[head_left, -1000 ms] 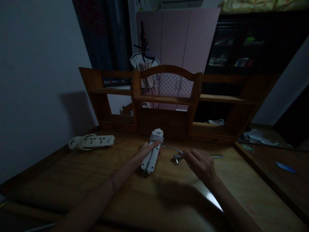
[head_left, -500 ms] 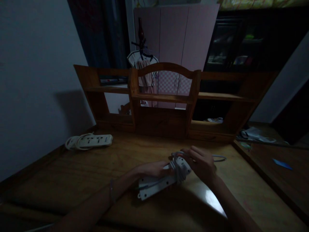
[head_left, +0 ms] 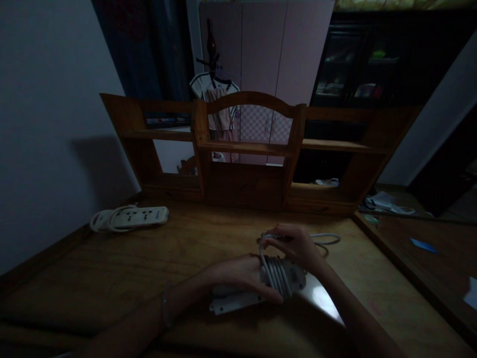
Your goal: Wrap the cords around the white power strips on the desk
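My left hand [head_left: 238,276] grips a white power strip [head_left: 244,297] that lies crosswise just above the wooden desk [head_left: 156,268]. Several turns of its white cord [head_left: 276,276] are wound round the strip's right end. My right hand [head_left: 294,246] pinches the cord just above those turns. The loose rest of the cord [head_left: 326,238] trails to the right on the desk.
A second white power strip [head_left: 128,218] with its cord bundled lies at the desk's far left by the wall. A wooden shelf unit [head_left: 246,149] stands along the back edge. Papers [head_left: 387,203] and a blue item [head_left: 421,244] lie at the right.
The strip has been turned from pointing away to lying crosswise and pulled nearer to me. More cord is wound round its end, and my right hand has moved in over it.
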Motion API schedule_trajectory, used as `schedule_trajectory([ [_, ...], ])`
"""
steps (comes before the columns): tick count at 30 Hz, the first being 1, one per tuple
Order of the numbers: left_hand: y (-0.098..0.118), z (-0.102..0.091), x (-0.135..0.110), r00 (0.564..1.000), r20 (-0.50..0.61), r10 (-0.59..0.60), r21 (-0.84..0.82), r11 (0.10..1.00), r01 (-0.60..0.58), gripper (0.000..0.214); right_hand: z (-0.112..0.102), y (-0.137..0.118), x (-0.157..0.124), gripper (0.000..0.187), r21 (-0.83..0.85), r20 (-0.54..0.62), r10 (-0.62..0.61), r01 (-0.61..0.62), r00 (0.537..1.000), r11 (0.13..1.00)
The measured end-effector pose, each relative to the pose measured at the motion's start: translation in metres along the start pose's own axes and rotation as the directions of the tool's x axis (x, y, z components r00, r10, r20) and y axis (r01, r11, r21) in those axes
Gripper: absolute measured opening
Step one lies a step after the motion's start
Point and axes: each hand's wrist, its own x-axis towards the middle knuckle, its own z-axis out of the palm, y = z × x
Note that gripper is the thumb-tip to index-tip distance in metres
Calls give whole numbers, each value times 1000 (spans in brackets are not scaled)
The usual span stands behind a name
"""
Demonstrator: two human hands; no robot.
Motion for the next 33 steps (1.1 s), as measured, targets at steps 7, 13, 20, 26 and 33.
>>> schedule_trajectory([
  [7,1,-6,0,975,212,62,171,980,-99,45,-14,39,5,38,110,359,181,-234,916,966],
  [13,-10,-17,5,984,180,10,-58,998,1,46,0,62,2,37,174,391,188,-273,901,946],
  [20,-26,-26,17,999,-53,11,-367,930,-30,75,4,76,0,25,63,247,151,-171,957,983],
  [26,-37,-35,29,951,-303,58,-361,917,-171,58,18,59,-1,36,6,242,147,-153,959,988],
  [33,-52,-60,37,816,-578,-29,-348,913,-214,55,26,33,-5,35,-287,-13,139,-137,990,948],
])
